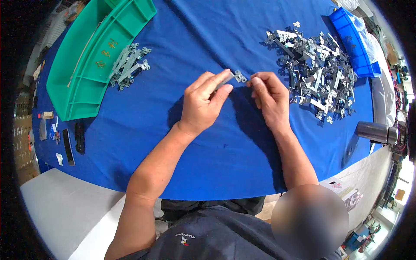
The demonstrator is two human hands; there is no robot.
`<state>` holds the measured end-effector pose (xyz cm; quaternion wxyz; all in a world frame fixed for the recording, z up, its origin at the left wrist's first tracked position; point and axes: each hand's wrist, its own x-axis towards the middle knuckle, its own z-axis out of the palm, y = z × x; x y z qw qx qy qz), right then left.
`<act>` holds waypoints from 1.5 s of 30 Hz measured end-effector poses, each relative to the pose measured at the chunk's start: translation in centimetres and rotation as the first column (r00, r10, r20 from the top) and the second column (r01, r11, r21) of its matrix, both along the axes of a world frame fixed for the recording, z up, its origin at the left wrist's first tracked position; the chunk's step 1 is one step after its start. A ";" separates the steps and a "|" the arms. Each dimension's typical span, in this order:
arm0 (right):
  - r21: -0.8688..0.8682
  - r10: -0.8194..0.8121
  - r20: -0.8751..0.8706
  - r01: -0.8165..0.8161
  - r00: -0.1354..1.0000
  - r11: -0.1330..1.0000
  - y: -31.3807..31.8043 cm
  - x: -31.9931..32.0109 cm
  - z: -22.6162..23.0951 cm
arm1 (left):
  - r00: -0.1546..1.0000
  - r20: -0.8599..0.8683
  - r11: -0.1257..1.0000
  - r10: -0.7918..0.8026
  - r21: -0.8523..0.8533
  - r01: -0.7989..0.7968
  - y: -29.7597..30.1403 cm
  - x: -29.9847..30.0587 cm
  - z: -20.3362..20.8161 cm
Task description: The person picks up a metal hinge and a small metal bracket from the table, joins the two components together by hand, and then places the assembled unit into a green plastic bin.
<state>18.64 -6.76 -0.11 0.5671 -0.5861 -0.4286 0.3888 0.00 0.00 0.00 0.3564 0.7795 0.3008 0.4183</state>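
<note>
My left hand (201, 102) is closed on a small silver metal bracket (238, 77), gripped between thumb and fingers. The bracket's holed end sticks out toward my right hand (272, 99). That hand is pinched, thumb against index finger, just right of the bracket. Whatever it holds, if anything, is too small to make out. Both hands are over the middle of the blue cloth (225, 169). A large heap of metal brackets (320, 80), silver and dark, lies to the right. Left of my hands is a smaller pile of silver brackets (128, 65).
A green divided bin (55, 86) stands at the far left, with small brass-coloured pieces (105, 53) in it. At the far right are a blue tray (372, 69) and a dark cylinder (376, 132). A flat black object (68, 147) lies near the left edge.
</note>
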 end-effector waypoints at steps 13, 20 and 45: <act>0.030 0.061 0.343 -0.076 0.937 0.997 0.1 -0.2 -0.3 | 0.995 0.091 0.999 0.038 0.024 -0.041 0.2 0.3 -0.2; -0.021 0.044 0.187 -0.041 0.981 0.999 0.1 -1.0 0.5 | 1.000 -0.025 0.996 -0.006 -0.088 0.003 -0.1 0.1 0.0; 0.107 0.047 0.211 -0.071 0.976 0.992 -0.1 -0.3 -0.1 | 0.716 0.693 0.382 -0.085 -0.641 0.666 0.6 -0.4 1.0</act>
